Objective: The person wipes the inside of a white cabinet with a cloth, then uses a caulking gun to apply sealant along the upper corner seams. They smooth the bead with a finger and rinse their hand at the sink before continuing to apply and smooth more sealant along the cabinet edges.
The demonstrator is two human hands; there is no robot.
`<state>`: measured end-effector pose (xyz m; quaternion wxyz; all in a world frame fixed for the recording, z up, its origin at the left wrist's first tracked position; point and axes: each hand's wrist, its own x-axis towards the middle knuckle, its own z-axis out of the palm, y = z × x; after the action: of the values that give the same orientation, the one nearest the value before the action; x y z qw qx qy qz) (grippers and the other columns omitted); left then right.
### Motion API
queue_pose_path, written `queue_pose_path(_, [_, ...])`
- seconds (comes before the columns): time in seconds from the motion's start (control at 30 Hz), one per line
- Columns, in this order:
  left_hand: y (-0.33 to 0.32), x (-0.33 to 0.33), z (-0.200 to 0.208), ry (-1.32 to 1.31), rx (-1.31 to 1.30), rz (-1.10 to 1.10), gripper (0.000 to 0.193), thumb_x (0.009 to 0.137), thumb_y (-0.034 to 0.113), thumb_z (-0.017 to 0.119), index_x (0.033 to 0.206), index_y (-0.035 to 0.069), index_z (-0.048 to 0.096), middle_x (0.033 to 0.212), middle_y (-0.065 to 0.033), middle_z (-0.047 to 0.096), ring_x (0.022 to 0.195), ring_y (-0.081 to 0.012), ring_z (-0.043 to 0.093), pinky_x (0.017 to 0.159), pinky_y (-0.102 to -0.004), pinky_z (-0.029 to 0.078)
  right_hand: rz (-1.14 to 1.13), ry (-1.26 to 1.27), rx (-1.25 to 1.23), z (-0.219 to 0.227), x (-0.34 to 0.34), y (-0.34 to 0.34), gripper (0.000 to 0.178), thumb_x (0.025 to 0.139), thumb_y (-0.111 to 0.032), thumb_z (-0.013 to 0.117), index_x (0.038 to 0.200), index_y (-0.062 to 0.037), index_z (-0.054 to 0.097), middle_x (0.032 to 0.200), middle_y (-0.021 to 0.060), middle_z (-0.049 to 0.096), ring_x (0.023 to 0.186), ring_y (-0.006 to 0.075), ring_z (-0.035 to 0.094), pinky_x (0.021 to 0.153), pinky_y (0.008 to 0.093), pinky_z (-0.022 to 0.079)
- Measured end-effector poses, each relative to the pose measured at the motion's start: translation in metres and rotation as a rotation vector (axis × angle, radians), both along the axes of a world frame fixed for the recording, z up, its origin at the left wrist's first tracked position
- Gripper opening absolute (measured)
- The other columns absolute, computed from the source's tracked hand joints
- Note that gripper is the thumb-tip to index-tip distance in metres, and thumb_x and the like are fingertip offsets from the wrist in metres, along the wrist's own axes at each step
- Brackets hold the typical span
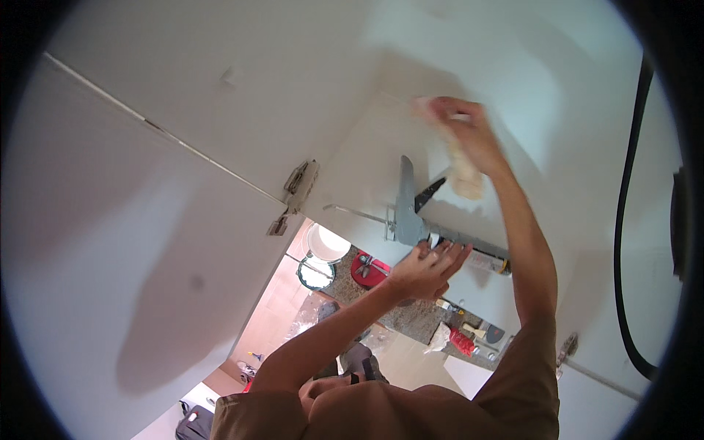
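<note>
My right hand (475,136), smeared by motion, is raised against the white cabinet's inner surface (359,143). A pale cream cloth (466,180) hangs from its closed fingers. Below it, a grey caulking gun (407,209) with a black trigger and a loaded cartridge (488,260) lies on the white surface. Close to the gun's barrel is my left hand (425,273), its fingers apart and slightly bent near the cabinet's edge. Whether the fingertips touch the gun or only the edge I cannot tell.
A hinged white door (147,227) spans the left, with a metal hinge (297,194). Beneath lie a granite counter (411,320), white buckets (326,243), a red item (368,270) and a putty knife (484,332). A black cable (623,220) hangs at the right.
</note>
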<state>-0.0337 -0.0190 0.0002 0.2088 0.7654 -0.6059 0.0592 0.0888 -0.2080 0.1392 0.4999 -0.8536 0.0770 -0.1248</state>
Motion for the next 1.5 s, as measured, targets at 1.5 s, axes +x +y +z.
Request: queue_pose_path(1.5, [0.046, 0.064, 0.007, -0.027, -0.542, 0.368, 0.047, 0.08, 0.013, 0.062, 0.127, 0.007, 0.061, 0.131, -0.0176, 0.045, 0.125, -0.0378, 0.041, 0.101, -0.0561, 0.029, -0.507, -0.374, 1.185, -0.037, -0.342, 0.113, 0.042, 0.089, -0.027, 0.067, 0.119, 0.0018, 0.06, 0.105, 0.0166, 0.066, 0.086, 0.0244, 0.068, 0.071, 0.0352, 0.058])
